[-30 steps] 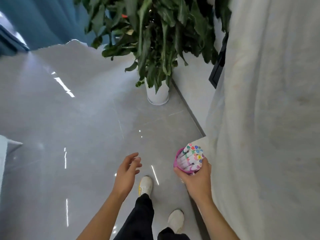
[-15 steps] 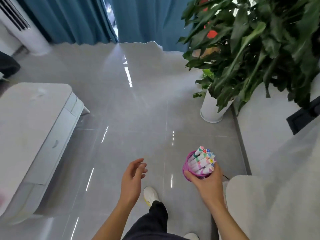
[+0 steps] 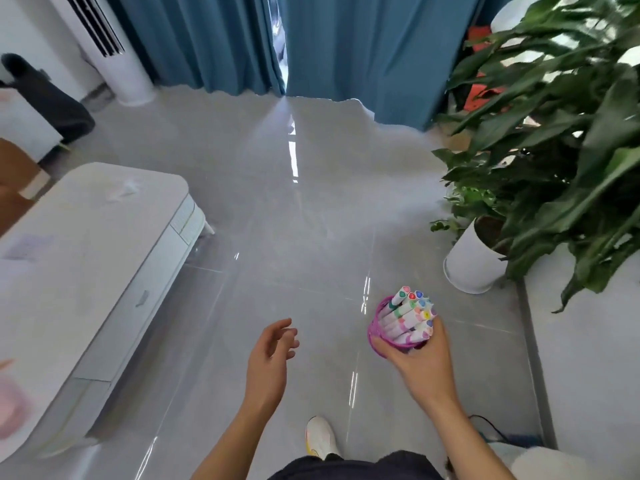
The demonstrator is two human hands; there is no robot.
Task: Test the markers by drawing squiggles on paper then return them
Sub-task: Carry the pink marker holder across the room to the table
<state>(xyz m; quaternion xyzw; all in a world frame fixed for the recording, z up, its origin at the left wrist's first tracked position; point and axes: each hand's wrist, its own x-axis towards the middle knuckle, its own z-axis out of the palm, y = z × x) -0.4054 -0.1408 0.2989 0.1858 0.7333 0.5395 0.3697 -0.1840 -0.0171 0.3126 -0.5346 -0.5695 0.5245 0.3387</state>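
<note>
My right hand (image 3: 424, 367) grips a purple cup (image 3: 375, 336) packed with several white markers (image 3: 408, 315) that have coloured end caps; the cup tilts to the left, above the grey floor. My left hand (image 3: 268, 360) hangs beside it, empty, with loosely curled fingers. No drawing paper shows plainly; a faint pale sheet (image 3: 26, 245) lies on the low white table (image 3: 104, 237) at the left.
A potted plant in a white pot (image 3: 471, 268) stands at the right. Blue curtains (image 3: 346, 43) hang at the back, with a white tower unit (image 3: 110, 46) at the back left. A pink blurred thing (image 3: 10, 407) sits on the table's near end. My white shoe (image 3: 320, 436) stands on glossy tiles.
The view has swung left, from the plant and a white cloth towards the low table and curtains. My right hand still holds the marker cup; my left hand stays empty.
</note>
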